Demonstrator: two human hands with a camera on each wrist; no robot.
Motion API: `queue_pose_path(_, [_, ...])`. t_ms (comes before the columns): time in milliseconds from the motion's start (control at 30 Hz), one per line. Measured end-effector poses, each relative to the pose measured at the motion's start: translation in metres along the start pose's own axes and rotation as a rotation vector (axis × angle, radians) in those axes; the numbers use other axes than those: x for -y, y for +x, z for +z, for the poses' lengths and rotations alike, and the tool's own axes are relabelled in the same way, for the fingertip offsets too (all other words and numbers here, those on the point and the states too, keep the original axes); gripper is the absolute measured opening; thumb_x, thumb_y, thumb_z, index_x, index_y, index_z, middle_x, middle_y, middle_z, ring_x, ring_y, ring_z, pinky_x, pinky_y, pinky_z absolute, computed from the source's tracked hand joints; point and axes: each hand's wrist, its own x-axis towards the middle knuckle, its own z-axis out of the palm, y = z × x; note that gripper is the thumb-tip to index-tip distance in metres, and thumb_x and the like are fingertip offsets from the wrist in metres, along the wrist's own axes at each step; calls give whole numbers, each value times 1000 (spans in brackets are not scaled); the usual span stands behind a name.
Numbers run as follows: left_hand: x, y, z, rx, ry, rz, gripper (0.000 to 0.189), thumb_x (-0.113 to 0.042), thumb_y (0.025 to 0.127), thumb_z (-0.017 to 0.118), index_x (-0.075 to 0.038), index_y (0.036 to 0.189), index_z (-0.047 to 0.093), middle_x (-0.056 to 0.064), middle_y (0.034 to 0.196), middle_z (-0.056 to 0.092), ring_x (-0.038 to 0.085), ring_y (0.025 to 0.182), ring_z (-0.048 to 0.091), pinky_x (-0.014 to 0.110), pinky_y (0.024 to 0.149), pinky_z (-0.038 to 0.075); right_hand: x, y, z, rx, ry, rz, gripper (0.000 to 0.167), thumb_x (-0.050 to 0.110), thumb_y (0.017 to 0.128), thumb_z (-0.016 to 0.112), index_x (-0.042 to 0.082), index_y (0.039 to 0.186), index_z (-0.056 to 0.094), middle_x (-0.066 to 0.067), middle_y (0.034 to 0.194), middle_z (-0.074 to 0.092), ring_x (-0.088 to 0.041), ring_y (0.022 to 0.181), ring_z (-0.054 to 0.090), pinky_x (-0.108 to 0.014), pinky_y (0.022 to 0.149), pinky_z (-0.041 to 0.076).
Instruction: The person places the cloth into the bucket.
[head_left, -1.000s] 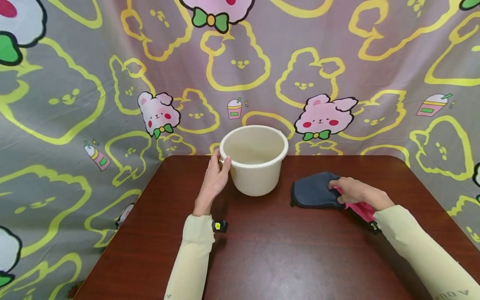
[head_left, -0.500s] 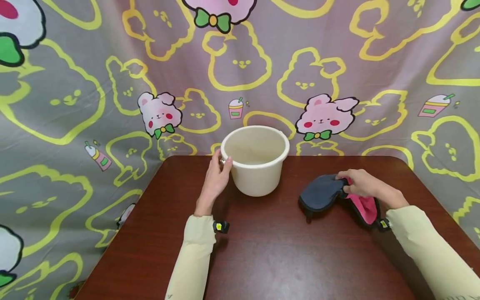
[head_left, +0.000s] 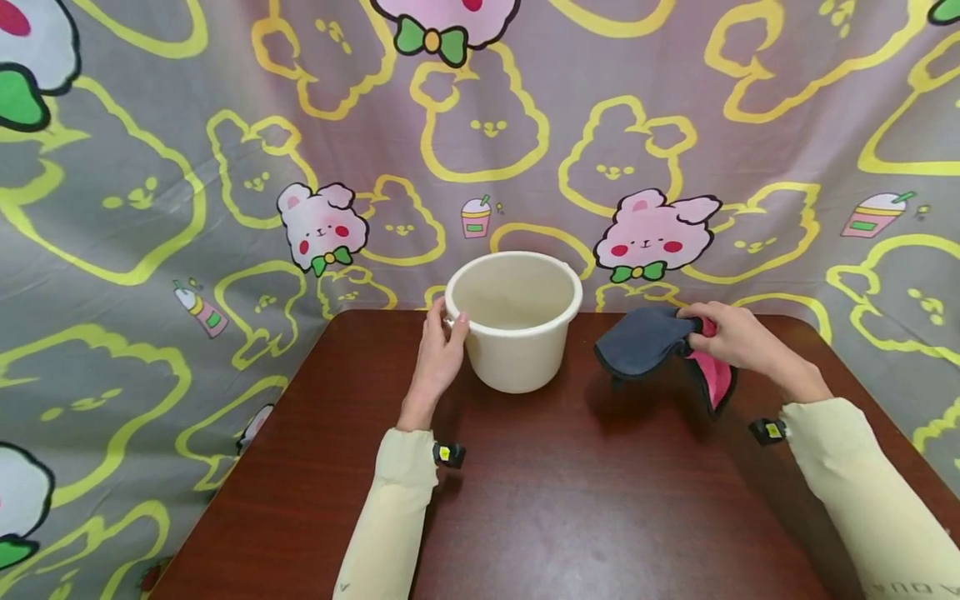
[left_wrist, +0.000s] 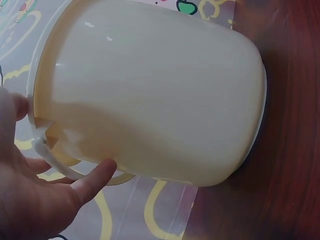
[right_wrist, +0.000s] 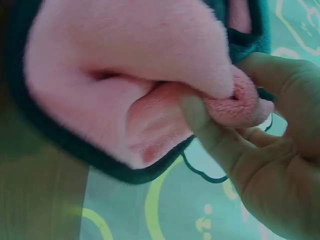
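Fabric piece (head_left: pixel 637 343) in the right hand (head_left: pixel 723 333), left hand (head_left: pixel 438 350) on the bucket (head_left: pixel 516 362)

The step in hand looks like a carry at its start: the fabric piece hangs above the counter (head_left: pixel 570 500), to the right of the bucket and apart from it, with a shadow underneath. The right grip is narrow, thumb and fingers pinching a fold. One blue flap droops toward the bucket; the other hangs below the hand and shows its pink lining (right_wrist: pixel 125 55), bound by dark edging (right_wrist: pixel 131 175).

The left grip holds the bucket at the near-left of its rim, thumb in front, beside the pale handle (left_wrist: pixel 57 165). The bucket stands upright on the counter near its far edge, its mouth up; no contents show in the part of the inside that is visible.

The next move, as I judge it, calls for a firm pinch, since both flaps hang loose and could swing. Any path toward the bucket would need enough height for the drooping blue flap to pass over the rim without catching, and a steady left hand, as a light bucket might slide if brushed.
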Motion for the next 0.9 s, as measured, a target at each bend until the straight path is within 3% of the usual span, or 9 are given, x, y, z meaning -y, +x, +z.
queue_pose_path(67, [0,0,0,-6,-2,-1,56,-37,101,50,-16,150,32,17,140,44,32,127,47,52,109,40,3,2,-2,-63,-5,-16,38,7,85,67,2,122,62,-9,79,51,-17,59,39,-29,54,32])
queue_pose_path(200, [1,0,2,-12,-7,5,57,-35,101,50,-14,151,31,18,142,43,31,130,44,52,111,37,8,4,-6,-185,8,-17,36,7,85,67,3,120,63,-17,96,59,-24,75,45,-33,60,34])
queue_pose_path(367, [2,1,3,-11,-6,3,58,-36,101,49,-14,152,30,18,144,42,32,130,45,51,110,39,14,6,-12,-335,38,-45,34,7,86,65,5,120,64,-19,97,58,-29,81,48,-36,64,36])
queue_pose_path(600, [3,1,3,-7,11,-11,59,-38,101,48,-16,152,29,17,144,42,32,132,45,49,112,38,29,11,-19,-520,116,-123,35,4,88,64,10,122,69,-11,95,59,-10,70,38,-22,55,30])
queue_pose_path(767, [3,1,3,-8,23,-23,60,-39,101,48,-17,153,28,16,145,41,32,133,44,48,112,38,48,17,-24,-605,204,-141,32,4,88,65,12,119,72,-7,93,56,-9,73,39,-17,57,30])
queue_pose_path(900, [3,2,2,-13,33,-21,60,-40,101,48,-17,152,29,16,144,42,32,133,45,47,112,37,65,23,-27,-684,268,-162,33,4,87,67,13,118,72,3,96,55,-5,74,40,-14,57,31])
